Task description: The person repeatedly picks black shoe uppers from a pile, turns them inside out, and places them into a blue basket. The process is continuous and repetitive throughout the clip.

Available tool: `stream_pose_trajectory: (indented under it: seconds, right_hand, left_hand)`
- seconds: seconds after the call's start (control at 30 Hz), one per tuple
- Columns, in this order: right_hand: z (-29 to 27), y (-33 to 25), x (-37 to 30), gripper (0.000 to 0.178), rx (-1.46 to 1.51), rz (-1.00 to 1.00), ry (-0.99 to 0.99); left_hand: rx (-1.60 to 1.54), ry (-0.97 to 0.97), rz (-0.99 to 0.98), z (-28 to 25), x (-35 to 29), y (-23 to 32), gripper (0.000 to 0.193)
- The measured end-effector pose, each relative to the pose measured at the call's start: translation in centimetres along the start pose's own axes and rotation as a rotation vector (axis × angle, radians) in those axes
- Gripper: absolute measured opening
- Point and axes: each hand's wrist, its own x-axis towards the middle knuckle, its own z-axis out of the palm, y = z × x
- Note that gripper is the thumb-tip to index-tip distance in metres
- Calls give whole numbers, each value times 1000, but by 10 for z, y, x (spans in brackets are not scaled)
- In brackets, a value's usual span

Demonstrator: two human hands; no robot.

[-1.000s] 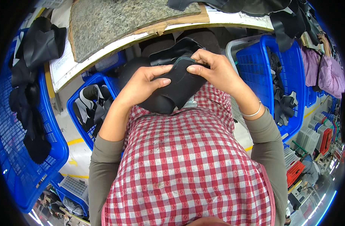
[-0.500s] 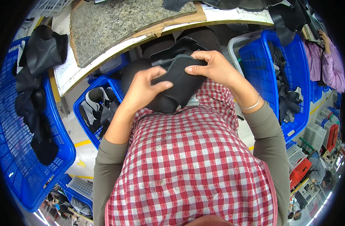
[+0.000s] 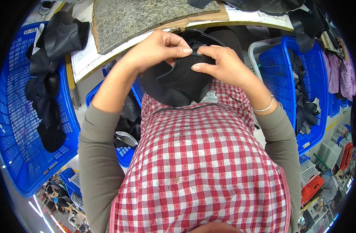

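Observation:
A black leather shoe upper (image 3: 180,82) with a stitched edge lies over my lap, against the red checked apron. My left hand (image 3: 161,49) pinches its top edge between thumb and forefinger. Close beside it, my right hand (image 3: 224,65) grips the same edge, thumb on the near face and fingers behind. The fingertips of both hands almost meet at the rim. Behind the rim, the upper's dark inside shows in part.
A worktable (image 3: 81,64) with a grey stone slab (image 3: 147,19) stands ahead. Black leather pieces (image 3: 302,27) hang over its right edge. Blue baskets with black pieces stand at the left (image 3: 20,155) and right (image 3: 277,64). Another person's checked sleeve (image 3: 347,77) shows far right.
My left hand has moved up and right along the upper's edge and now pinches it beside my right hand. The right hand keeps its grip. The view has shifted slightly.

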Motion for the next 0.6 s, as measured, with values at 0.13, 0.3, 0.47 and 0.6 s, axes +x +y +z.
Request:
stream_pose_trajectory:
  seconds: [0.13,0.3,0.47,0.6]
  right_hand:
    - [7,-4,-1,48,-68,29,67]
    - [7,-3,-4,46,-69,18,60]
    - [11,-5,-3,43,-97,-5,86]
    - [18,-9,-5,40,-135,-2,163]
  left_hand:
    - [-88,-190,-136,-20,17,4,28]
    - [-102,-273,-176,-25,23,6,28]
    - [75,-265,-119,-16,14,18,25]
    - [211,-157,-87,-10,2,14,22]
